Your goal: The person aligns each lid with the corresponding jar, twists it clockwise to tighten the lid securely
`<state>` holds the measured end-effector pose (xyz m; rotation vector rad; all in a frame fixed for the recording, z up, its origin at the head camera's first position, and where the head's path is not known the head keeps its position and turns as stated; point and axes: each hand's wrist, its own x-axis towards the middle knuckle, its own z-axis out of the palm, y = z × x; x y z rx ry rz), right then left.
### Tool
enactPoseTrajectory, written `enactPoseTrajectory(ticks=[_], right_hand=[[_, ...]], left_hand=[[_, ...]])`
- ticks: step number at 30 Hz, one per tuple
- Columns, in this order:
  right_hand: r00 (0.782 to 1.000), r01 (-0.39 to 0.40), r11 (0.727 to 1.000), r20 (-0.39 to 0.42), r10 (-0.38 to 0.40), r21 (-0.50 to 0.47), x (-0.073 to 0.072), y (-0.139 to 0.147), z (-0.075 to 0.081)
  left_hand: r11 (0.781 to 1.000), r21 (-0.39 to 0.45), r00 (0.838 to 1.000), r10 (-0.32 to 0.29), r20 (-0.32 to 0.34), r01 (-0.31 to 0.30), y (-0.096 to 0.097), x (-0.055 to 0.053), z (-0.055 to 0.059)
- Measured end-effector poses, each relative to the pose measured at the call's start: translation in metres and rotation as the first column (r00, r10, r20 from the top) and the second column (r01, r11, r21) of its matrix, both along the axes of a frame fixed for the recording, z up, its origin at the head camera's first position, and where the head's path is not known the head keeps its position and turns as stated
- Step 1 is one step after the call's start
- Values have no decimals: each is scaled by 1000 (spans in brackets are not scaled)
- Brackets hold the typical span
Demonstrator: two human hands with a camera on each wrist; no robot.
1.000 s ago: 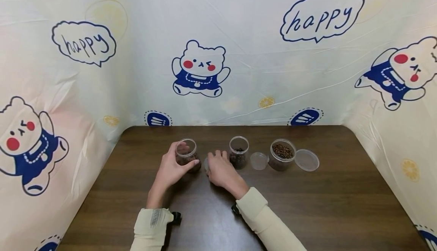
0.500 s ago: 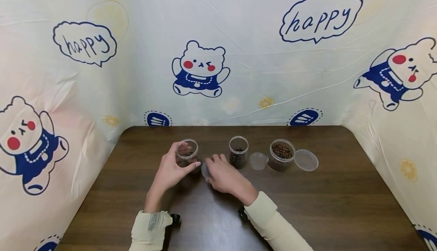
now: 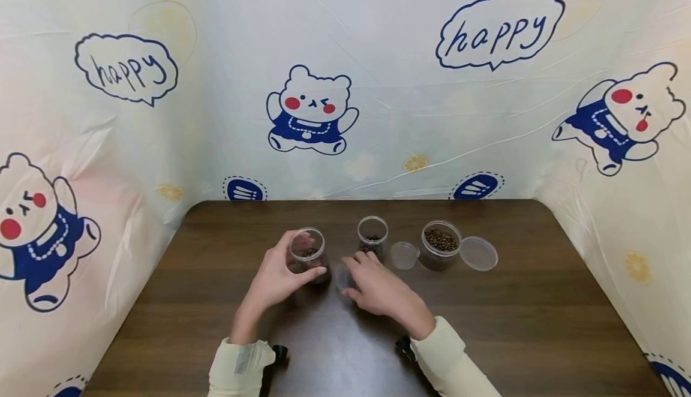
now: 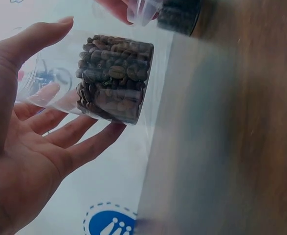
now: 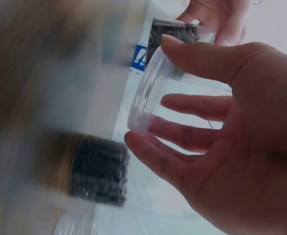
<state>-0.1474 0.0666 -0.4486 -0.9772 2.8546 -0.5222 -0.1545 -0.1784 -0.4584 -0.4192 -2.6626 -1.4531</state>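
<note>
A clear jar part-filled with brown coffee beans is gripped by my left hand, thumb on one side and fingers on the other. Its mouth is uncovered. Whether its base touches the table is hard to tell. My right hand, just to the right, pinches a clear round lid by the rim, between thumb and fingertips. In the head view this lid is faint and partly covered by the fingers. Behind the right hand stands a second uncovered jar with dark beans.
Farther right, a clear lid lies on the brown wooden table. Beside it stands a wider uncovered jar full of brown beans, with a larger lid to its right. A printed cloth surrounds the table.
My left hand has shifted the jar slightly right and toward me. My right hand has drawn the lid back and to the right, away from that jar.
</note>
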Motion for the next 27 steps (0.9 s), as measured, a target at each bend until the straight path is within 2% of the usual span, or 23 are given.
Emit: enactPoseTrajectory(ticks=[6, 15, 27], right_hand=[[1000, 4, 1000, 29, -3, -25, 5, 20, -1], [990, 75, 996, 121, -69, -46, 13, 45, -6], [982, 146, 988, 125, -140, -40, 23, 74, -16]], left_hand=[[999, -9, 999, -53, 4, 53, 14, 1, -5], [995, -2, 994, -102, 25, 102, 31, 8, -11], [977, -2, 977, -213, 34, 213, 58, 11, -19]])
